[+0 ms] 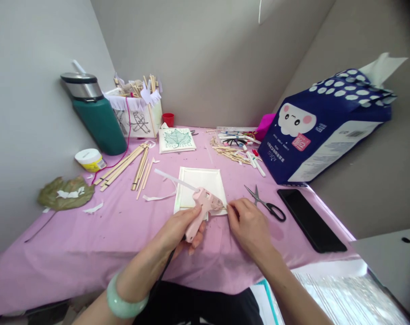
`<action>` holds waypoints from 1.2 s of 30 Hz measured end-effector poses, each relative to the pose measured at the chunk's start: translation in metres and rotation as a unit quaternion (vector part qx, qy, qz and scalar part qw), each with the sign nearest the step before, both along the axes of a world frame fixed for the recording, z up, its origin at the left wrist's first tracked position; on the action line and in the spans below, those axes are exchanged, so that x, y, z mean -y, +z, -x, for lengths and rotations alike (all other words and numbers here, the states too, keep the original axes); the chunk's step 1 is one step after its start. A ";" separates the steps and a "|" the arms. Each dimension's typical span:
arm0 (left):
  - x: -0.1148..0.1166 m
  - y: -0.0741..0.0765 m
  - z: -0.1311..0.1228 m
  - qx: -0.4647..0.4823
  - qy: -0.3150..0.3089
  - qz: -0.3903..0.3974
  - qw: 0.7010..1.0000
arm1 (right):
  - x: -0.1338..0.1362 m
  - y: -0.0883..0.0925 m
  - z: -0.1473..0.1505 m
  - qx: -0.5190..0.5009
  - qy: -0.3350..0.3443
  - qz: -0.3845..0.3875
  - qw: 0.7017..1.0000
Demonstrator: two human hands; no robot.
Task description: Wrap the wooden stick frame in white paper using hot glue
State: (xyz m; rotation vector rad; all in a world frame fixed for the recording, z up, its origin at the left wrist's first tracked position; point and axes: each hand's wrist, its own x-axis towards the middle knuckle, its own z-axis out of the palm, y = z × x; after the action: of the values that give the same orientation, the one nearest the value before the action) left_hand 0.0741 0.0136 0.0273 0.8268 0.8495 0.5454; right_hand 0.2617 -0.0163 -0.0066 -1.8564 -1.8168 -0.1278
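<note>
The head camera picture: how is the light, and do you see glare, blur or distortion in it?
In the head view, the light is soft, with faint shadows under the left hand holding the pink hot glue gun; wide-angle distortion makes the grey wall lean and stretches the pink tablecloth; glare shines from a silvery surface at bottom right; the top right corner darkens; no strong blur shows.

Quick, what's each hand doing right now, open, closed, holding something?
Left hand: closed, holding a pink hot glue gun.
Right hand: fingers at the edge of a white card frame; cannot tell if it holds anything.
</note>
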 end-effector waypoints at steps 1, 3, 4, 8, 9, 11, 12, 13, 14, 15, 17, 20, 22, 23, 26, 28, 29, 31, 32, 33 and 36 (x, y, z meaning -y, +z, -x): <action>0.000 0.000 -0.001 0.003 0.003 0.002 1.000 | 0.000 0.000 0.000 0.001 -0.002 0.001 1.000; 0.000 -0.001 -0.001 0.011 0.012 0.004 1.000 | 0.000 -0.001 0.000 0.003 -0.007 0.004 1.000; 0.000 -0.001 -0.002 0.012 0.014 0.002 1.000 | 0.000 -0.001 0.000 0.003 -0.008 0.005 1.000; 0.000 -0.002 -0.001 -0.009 0.007 -0.015 1.000 | 0.000 -0.001 -0.001 0.008 -0.008 0.005 1.000; 0.000 -0.002 -0.001 -0.011 0.010 -0.016 1.000 | 0.000 0.000 -0.001 0.008 -0.007 0.005 1.000; 0.000 -0.002 -0.001 -0.012 0.014 -0.015 1.000 | 0.000 0.000 -0.001 0.010 -0.009 0.008 1.000; 0.000 -0.002 -0.001 -0.011 0.016 -0.014 1.000 | 0.000 0.000 -0.001 0.011 -0.009 0.009 1.000; 0.000 -0.002 -0.001 -0.010 0.017 -0.012 1.000 | 0.000 0.000 -0.001 0.011 -0.011 0.009 1.000; 0.000 -0.003 -0.001 -0.009 0.018 -0.009 1.000 | 0.000 0.000 -0.001 0.011 -0.011 0.008 1.000; 0.000 -0.003 -0.001 -0.008 0.018 -0.006 1.000 | 0.000 0.000 -0.001 0.010 -0.011 0.008 1.000; -0.001 -0.005 0.000 -0.004 0.019 -0.004 1.000 | 0.000 0.000 -0.001 0.007 -0.011 0.008 1.000; -0.002 -0.007 0.001 -0.005 0.009 -0.005 1.000 | 0.000 0.000 0.000 0.005 -0.011 0.008 1.000; -0.002 -0.007 0.001 -0.006 0.010 -0.007 1.000 | 0.000 0.000 0.000 0.004 -0.008 0.008 1.000; -0.002 -0.007 0.001 -0.007 0.012 -0.006 1.000 | -0.001 0.000 0.000 0.004 -0.007 0.007 1.000; -0.001 -0.006 0.000 -0.010 0.025 0.001 1.000 | -0.001 -0.001 0.000 0.007 -0.006 0.004 1.000; -0.001 -0.004 0.000 -0.007 0.029 0.002 1.000 | -0.001 -0.001 0.000 0.009 -0.007 0.003 1.000; 0.000 -0.004 0.000 -0.005 0.031 0.001 1.000 | -0.001 0.000 0.000 0.010 -0.008 0.005 1.000; 0.000 -0.004 0.000 -0.005 0.033 -0.004 0.999 | 0.000 0.000 0.000 0.011 -0.011 0.009 1.000; 0.001 -0.004 0.000 -0.009 0.034 -0.006 0.999 | 0.000 0.000 0.000 0.011 -0.012 0.010 1.000; 0.001 -0.004 0.000 -0.013 0.035 -0.008 0.999 | 0.000 0.001 0.000 0.011 -0.012 0.010 1.000; 0.001 -0.006 0.000 -0.023 0.035 -0.013 0.999 | -0.001 0.001 -0.001 0.009 -0.011 0.012 1.000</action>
State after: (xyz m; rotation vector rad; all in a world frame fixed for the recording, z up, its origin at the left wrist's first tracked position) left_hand 0.0737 0.0123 0.0217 0.8380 0.9171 0.6024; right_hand 0.2622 -0.0156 -0.0055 -1.8994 -1.8174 -0.1308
